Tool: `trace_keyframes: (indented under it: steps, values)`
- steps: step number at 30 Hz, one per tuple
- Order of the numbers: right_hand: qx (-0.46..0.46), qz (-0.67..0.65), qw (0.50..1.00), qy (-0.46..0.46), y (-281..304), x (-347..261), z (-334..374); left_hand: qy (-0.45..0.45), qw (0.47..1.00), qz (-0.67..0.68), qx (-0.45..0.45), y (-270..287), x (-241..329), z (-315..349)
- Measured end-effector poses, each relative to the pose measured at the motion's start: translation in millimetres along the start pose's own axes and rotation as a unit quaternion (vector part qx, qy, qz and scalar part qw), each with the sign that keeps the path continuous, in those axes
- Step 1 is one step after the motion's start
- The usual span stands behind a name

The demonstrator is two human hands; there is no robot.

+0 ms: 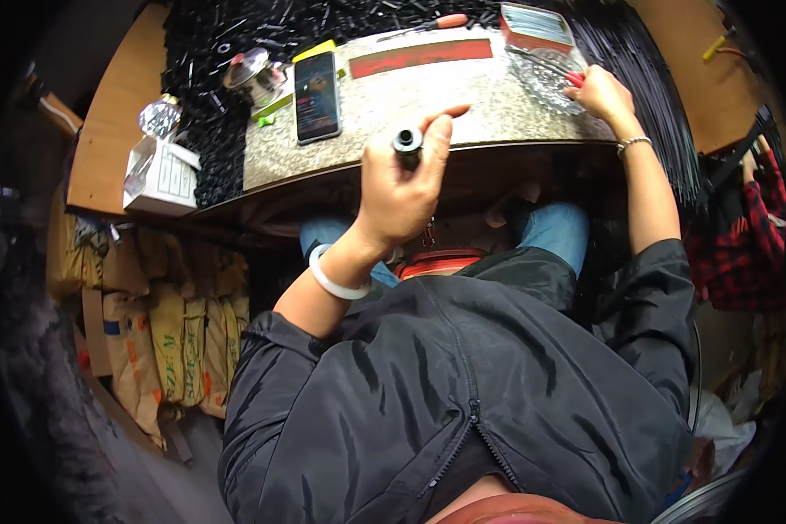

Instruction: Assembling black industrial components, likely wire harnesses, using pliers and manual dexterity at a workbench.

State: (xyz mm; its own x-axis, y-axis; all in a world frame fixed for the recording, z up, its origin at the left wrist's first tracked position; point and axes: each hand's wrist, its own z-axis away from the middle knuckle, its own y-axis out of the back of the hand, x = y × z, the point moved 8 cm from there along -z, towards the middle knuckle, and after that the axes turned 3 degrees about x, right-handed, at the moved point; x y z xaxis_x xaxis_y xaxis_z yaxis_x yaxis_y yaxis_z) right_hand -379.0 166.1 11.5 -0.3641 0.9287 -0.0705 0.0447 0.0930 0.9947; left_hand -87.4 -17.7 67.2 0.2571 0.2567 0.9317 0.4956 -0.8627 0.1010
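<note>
Gripping a black cylinder [407, 145], left hand [399, 194], its lower part hidden

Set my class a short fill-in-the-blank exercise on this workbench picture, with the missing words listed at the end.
1. The left hand holds a dark tube, and a ____ bangle circles that arm.
2. The right hand holds a tool with a ____ handle.
3. In the picture, the phone lies to the ____ of the long red strip.

Missing words: white; red; left.
</note>
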Motion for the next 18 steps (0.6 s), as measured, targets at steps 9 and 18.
trace_keyframes:
  steps: [9, 18]
  values:
    - [0.062, -0.054, 0.997, 0.013, 6, -2, 1, 0.035, 0.999, 0.022, 0.014, 3, -2, 3]
    - [0.188, -0.521, 0.797, 0.242, 79, -99, 146, 0.040, 0.999, 0.009, -0.011, -9, -2, 5]
